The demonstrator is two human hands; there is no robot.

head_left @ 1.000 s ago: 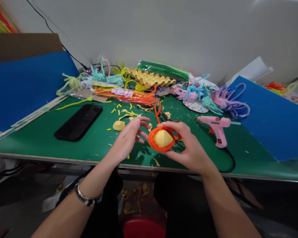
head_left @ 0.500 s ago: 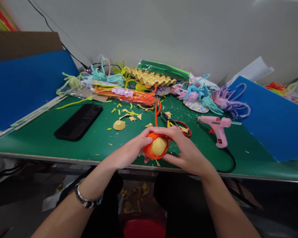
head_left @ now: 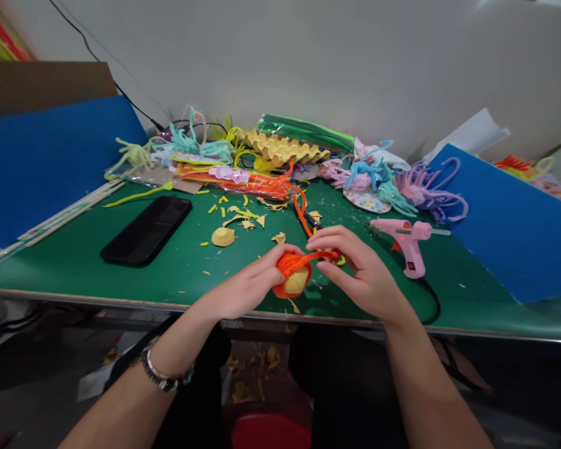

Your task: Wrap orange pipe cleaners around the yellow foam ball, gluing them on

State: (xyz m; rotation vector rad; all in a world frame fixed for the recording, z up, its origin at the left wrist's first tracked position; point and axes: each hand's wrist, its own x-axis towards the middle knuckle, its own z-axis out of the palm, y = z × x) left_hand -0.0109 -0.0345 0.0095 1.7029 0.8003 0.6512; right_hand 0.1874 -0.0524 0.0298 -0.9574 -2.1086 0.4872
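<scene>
My left hand point(head_left: 255, 280) grips a small yellow cup point(head_left: 296, 282) wrapped in orange fuzzy stem, close to the table's front edge. To its right, my right hand point(head_left: 355, 268) is closed around an orange stem point(head_left: 325, 254) that runs off the wrapped cup. Another stretch of orange stem loops back toward the plastic-bagged orange bundle point(head_left: 262, 186). Scissors point(head_left: 312, 219) lie beyond my right hand, which hides most of them. A loose yellow cup point(head_left: 223, 236) rests on the green table point(head_left: 243, 268), left of the wrapped one.
A black phone point(head_left: 147, 231) lies at the left. The pink glue gun point(head_left: 409, 240) stands at the right, its cord trailing over the front edge. Blue panels point(head_left: 509, 224) flank both sides. Colourful stem bundles, an egg carton point(head_left: 283, 148) and yellow scraps point(head_left: 247, 215) lie farther back.
My right hand has moved off the wrapped cup to the right, drawing an orange stem out sideways. The cup has tilted, and its yellow inside shows less. My left hand still holds it.
</scene>
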